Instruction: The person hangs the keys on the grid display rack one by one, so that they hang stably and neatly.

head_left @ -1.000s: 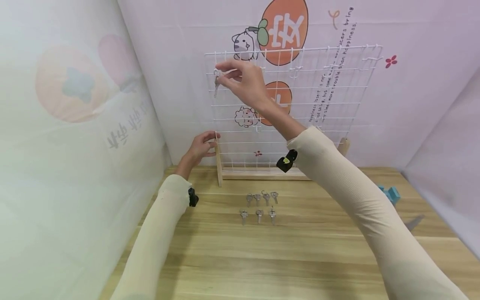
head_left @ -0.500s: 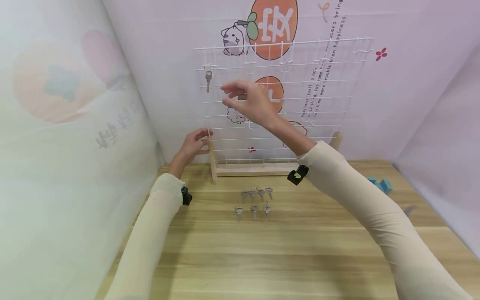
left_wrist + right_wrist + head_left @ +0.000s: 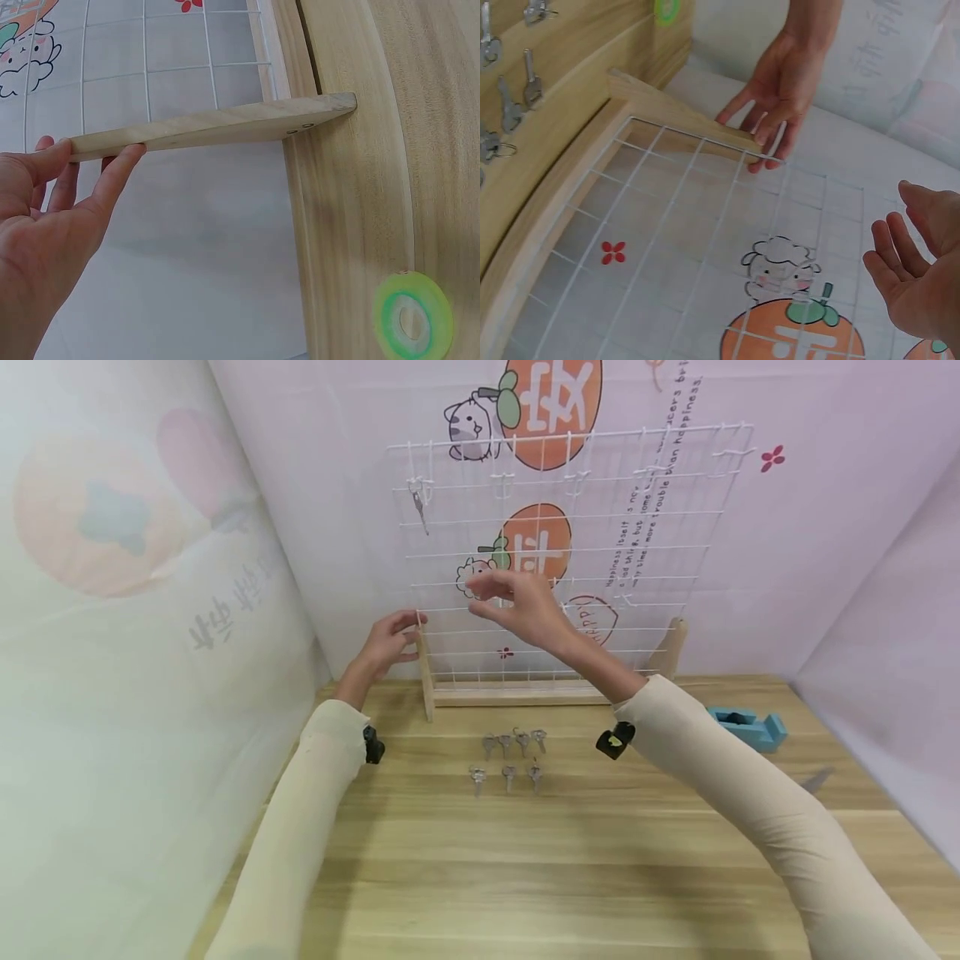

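Observation:
A key (image 3: 420,512) hangs on a hook at the upper left of the white wire grid (image 3: 637,549), which stands upright in a wooden base. Near the middle of the grid my right hand (image 3: 528,607) hovers with fingers apart and holds nothing; the right wrist view shows its bare palm side. My left hand (image 3: 386,640) holds the top end of the wooden side post (image 3: 217,127) between thumb and fingers. Several more keys (image 3: 508,774) lie in two rows on the table in front of the base.
White hooks (image 3: 502,485) line the grid's upper part. At the right, partly behind the right sleeve, sits a teal tape dispenser (image 3: 757,732), with a grey blade (image 3: 816,779) nearer. A yellow-green ring (image 3: 412,319) lies left of the rack. Printed cloth walls surround the table.
My right hand has let go of the key, leaving it on the upper-left hook, and has moved down and right. The key swings slightly. My left hand keeps its hold on the post.

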A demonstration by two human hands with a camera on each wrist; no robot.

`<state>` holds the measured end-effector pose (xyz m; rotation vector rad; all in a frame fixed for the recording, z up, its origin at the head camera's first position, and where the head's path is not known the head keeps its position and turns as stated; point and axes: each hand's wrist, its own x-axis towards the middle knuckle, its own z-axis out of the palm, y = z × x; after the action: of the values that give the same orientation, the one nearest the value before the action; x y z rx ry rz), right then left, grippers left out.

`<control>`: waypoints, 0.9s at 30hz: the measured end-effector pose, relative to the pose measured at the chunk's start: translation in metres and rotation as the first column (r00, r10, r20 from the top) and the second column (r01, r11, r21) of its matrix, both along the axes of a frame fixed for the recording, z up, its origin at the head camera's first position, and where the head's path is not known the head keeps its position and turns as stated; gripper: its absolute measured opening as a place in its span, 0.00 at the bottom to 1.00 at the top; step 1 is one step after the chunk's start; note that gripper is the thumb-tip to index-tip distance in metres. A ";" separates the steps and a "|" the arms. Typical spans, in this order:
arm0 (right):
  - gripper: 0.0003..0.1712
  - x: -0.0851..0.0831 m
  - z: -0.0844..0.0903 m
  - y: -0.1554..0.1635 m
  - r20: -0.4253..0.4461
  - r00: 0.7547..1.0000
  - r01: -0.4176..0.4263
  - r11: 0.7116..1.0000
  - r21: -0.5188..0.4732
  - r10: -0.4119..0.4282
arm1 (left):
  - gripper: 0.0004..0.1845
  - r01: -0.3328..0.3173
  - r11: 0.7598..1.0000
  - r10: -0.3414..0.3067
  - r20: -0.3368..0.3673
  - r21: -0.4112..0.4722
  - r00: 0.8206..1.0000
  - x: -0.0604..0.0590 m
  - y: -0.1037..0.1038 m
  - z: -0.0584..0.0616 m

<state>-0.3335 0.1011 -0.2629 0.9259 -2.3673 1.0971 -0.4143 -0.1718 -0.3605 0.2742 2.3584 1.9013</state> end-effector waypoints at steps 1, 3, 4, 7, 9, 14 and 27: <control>0.19 0.000 -0.004 0.001 0.005 1.000 0.001 1.000 0.003 -0.001 | 0.21 0.001 1.000 -0.001 -0.002 -0.001 1.000 0.000 0.000 0.000; 0.18 -0.001 -0.012 0.004 0.017 1.000 0.001 1.000 0.005 -0.001 | 0.21 0.006 1.000 -0.006 -0.005 0.001 1.000 0.000 0.000 0.001; 0.18 -0.002 -0.016 0.005 0.024 1.000 0.000 1.000 0.006 0.000 | 0.21 0.008 1.000 -0.008 -0.006 0.003 1.000 0.000 0.000 0.001; 0.17 -0.003 -0.031 0.006 0.042 0.999 -0.012 1.000 0.014 0.011 | 0.22 0.013 1.000 -0.013 -0.007 0.010 1.000 0.000 0.000 0.002; 0.17 -0.003 -0.042 0.007 0.053 0.998 -0.022 1.000 0.022 0.021 | 0.22 0.014 1.000 -0.014 -0.008 0.015 1.000 0.001 0.000 0.002; 0.16 -0.003 -0.073 0.012 0.096 0.995 -0.038 0.999 0.028 0.035 | 0.22 0.019 1.000 -0.019 -0.006 0.019 1.000 0.000 0.001 0.000; 0.13 -0.015 -0.150 0.023 0.157 0.988 -0.014 0.997 0.081 0.001 | 0.22 0.007 1.000 -0.007 0.001 0.000 1.000 0.001 -0.001 0.001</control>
<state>-0.3481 0.1243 -0.4124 0.9071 -2.5551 1.1203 -0.4135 -0.1731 -0.3592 0.2814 2.3538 1.8982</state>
